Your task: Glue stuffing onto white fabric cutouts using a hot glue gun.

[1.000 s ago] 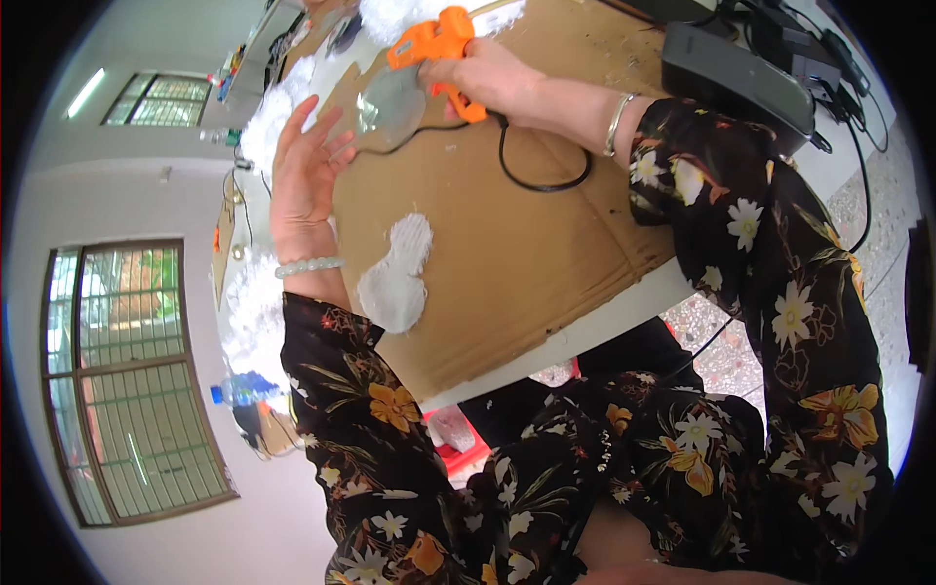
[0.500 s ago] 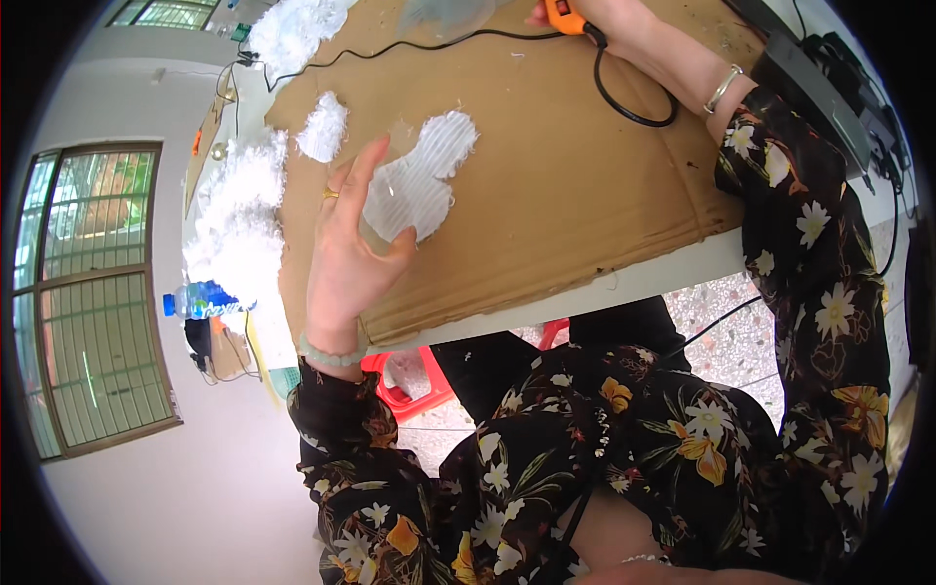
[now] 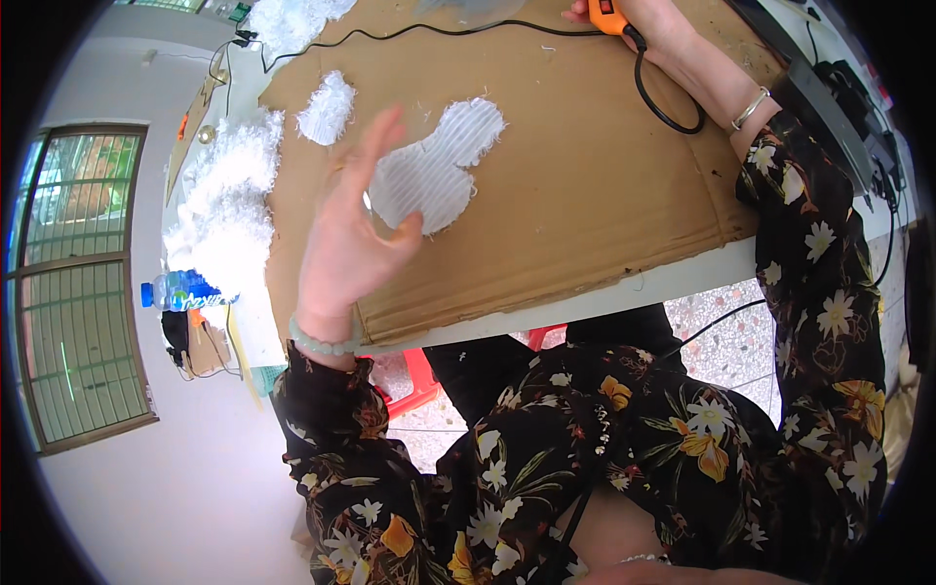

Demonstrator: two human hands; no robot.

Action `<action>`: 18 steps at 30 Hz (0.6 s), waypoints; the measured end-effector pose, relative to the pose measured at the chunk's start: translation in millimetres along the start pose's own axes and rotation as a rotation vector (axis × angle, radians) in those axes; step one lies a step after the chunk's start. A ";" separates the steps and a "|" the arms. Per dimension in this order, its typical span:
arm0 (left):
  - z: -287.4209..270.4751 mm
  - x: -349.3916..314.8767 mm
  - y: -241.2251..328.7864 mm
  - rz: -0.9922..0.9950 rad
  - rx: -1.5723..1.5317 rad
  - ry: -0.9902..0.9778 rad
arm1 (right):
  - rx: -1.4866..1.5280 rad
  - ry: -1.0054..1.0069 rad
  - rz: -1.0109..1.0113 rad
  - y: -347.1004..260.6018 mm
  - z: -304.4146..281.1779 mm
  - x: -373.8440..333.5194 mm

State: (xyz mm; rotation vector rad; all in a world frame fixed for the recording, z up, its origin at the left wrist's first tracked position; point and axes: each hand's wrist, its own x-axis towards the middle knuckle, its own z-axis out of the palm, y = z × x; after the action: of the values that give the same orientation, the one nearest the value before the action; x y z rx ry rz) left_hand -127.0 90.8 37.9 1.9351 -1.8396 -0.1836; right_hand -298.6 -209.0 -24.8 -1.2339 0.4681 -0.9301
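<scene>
A white, ribbed fabric piece (image 3: 434,171) with frayed edges and two joined lobes lies flat on a brown cardboard sheet (image 3: 585,195). My left hand (image 3: 351,234) is at its left side, thumb and fingers spread apart; the thumb tip overlaps its lower edge, and whether it touches I cannot tell. The fingers are slightly blurred. At the top edge, my right hand (image 3: 658,29) is closed around an orange corded hand tool (image 3: 606,17) with a dark switch. The tool's front end is out of view. A smaller white fluffy piece (image 3: 327,109) lies beyond my left hand.
White fluffy material (image 3: 229,200) is heaped along the left edge, with more behind it. A blue-capped bottle (image 3: 185,291) lies nearby. The tool's black cord (image 3: 390,41) crosses the far cardboard; a dark box-like device (image 3: 824,117) stands at the right. A red stool (image 3: 417,382) is below.
The view has shifted a little. My left hand's fingers have moved slightly away from me and blurred. My right hand and the orange tool appear farther right.
</scene>
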 end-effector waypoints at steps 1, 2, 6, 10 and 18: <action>3.4 0.8 0.1 -0.001 -0.001 -0.001 | -0.001 0.000 0.002 0.3 2.5 -0.4; 7.5 2.4 0.8 0.030 -0.002 -0.013 | 0.013 0.037 0.024 0.3 4.5 -1.2; 15.2 10.6 -2.0 0.123 -0.041 -0.036 | 0.576 -0.505 -0.044 24.3 -24.6 21.0; 15.7 8.0 -9.6 0.107 -0.014 -0.052 | 0.582 -0.476 -0.013 28.0 -13.9 16.1; 20.5 13.1 -9.0 0.133 -0.047 -0.103 | 0.039 0.030 0.051 0.7 1.9 -0.2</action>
State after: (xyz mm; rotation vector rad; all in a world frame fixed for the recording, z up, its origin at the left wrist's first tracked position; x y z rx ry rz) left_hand -125.8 73.3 18.8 1.7948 -2.0052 -0.2856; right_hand -297.1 -207.7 -24.9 -1.1687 0.5009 -0.9118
